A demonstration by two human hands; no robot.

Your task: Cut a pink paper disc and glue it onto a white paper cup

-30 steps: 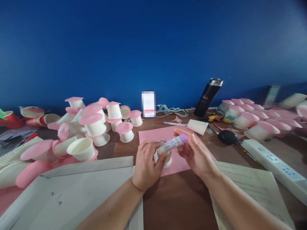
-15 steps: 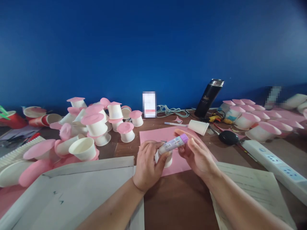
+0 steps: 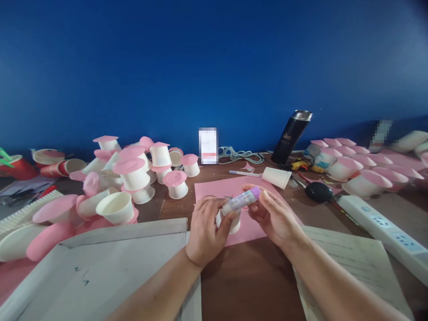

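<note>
A glue stick (image 3: 239,200) with a barcode label and a purple cap (image 3: 256,193) lies slantwise between my hands. My left hand (image 3: 207,227) is closed round its lower end. The thumb and fingers of my right hand (image 3: 274,213) close on the capped end. A small white paper cup (image 3: 235,224) stands behind and below the glue stick, partly hidden by my left hand; whether that hand also grips it is unclear. Beneath lies a pink paper sheet (image 3: 249,232) on the brown table.
White cups with pink discs (image 3: 133,171) crowd the left side; more capped cups (image 3: 368,178) fill the right. A white cup (image 3: 276,177) lies tipped near a pen (image 3: 245,174). Around are a black flask (image 3: 289,140), a power strip (image 3: 384,229) and a grey board (image 3: 110,272).
My right thumb and fingers have closed in on the purple cap, and its fingers have curled in. The glue stick has shifted slightly; my left hand has barely moved.
</note>
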